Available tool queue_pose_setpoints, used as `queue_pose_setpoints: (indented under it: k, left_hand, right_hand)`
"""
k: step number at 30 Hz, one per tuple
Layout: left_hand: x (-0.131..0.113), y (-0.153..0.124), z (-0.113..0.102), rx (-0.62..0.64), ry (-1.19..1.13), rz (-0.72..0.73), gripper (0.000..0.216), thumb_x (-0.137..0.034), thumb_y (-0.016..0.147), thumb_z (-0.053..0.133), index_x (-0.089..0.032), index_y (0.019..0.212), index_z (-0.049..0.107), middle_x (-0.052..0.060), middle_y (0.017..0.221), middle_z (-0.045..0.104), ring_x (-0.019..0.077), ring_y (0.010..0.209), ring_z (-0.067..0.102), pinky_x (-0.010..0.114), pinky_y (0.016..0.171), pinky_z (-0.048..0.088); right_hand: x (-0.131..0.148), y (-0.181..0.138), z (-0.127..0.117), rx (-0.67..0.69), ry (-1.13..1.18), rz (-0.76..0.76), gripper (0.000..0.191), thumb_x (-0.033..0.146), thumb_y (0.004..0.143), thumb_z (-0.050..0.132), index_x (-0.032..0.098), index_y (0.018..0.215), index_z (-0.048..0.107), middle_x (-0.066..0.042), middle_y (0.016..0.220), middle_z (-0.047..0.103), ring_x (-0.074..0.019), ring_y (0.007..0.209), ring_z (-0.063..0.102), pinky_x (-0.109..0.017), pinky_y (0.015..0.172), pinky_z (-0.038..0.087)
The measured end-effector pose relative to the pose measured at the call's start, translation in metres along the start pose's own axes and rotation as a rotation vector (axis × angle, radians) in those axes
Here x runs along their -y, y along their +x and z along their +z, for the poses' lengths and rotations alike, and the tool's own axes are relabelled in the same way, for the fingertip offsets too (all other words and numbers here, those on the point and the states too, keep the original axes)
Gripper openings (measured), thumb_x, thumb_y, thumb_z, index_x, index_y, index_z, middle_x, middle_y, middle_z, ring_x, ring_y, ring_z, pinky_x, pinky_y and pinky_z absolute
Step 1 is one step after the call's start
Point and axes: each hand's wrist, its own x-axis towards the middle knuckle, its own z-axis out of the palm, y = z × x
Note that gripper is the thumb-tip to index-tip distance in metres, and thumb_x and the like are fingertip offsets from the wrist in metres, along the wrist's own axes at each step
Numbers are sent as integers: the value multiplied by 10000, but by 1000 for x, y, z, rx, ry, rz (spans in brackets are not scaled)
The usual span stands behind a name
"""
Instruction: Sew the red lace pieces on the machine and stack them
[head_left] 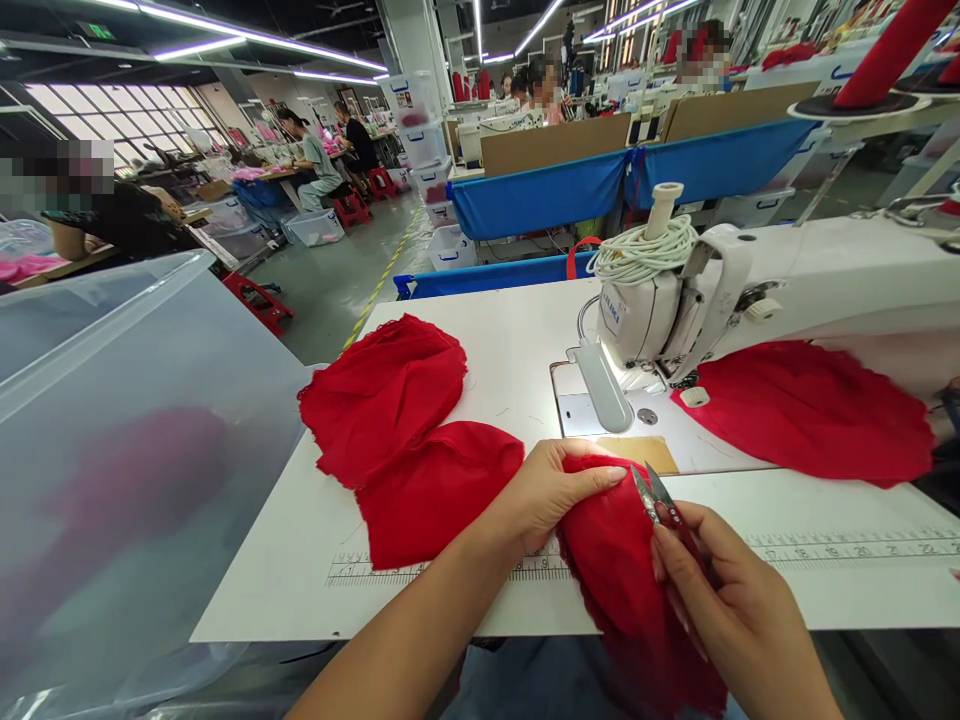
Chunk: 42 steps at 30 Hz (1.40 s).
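Observation:
My left hand (551,490) pinches the top edge of a red fabric piece (615,560), which hangs over the table's front edge toward my lap. In my right hand (731,590) is a pair of thread snips (664,505), blades slightly apart and pointing up-left at the fabric's edge. The blade tips are close to my left thumb. Left of my hands, a red fabric piece (442,490) lies on the white table (277,590), touching another red piece (390,390) behind it. More red fabric (810,410) rests under the sewing machine's arm at the right.
A white sewing machine (810,280) stands just beyond my hands, with a coil of pale cord (645,250) on its head. At left is a big translucent plastic bin (150,400). Thread cones (885,60) rise at the upper right. Several people work at tables farther back.

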Motion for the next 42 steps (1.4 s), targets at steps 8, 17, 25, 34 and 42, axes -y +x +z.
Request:
queue_pose_setpoints:
  k: [8,17,25,34,42]
  left_hand:
    - [2,-1,0,62,-13,-3,318,-391,613,859,-133,754,737,23,750,680,114,704,584,229,694,436]
    - [2,-4,7,-1,195,-5,304,-402,633,816,-128,714,712,16,698,648,120,672,542,231,619,382]
    - [3,-3,2,13,40,-42,318,-391,589,870,-147,733,727,20,744,681,129,718,595,234,690,441]
    - [0,-2,0,21,-29,-87,415,-441,544,890,-128,768,735,26,726,686,104,656,592,204,627,443]
    - [-3,-2,0,32,-10,-84,435,-509,588,843,-118,641,661,3,614,604,83,579,499,198,582,381]
  right_hand:
    - [-5,-6,10,-119,-67,6,335,579,873,537,250,895,600,47,630,574,-101,408,344,-246,391,280]
    - [-4,10,2,-249,-88,-143,293,517,887,557,232,821,582,17,673,606,-139,570,542,-234,560,455]
    - [6,21,-1,-197,-119,-90,335,548,823,613,223,898,643,20,653,626,-146,566,565,-205,505,466]
    - [2,34,-2,-141,-199,-122,385,580,806,572,204,762,643,-22,656,665,-170,536,572,-238,467,468]
    - [9,8,-2,-184,-136,-112,374,539,865,570,254,1092,657,8,777,679,-163,646,610,-220,621,499]
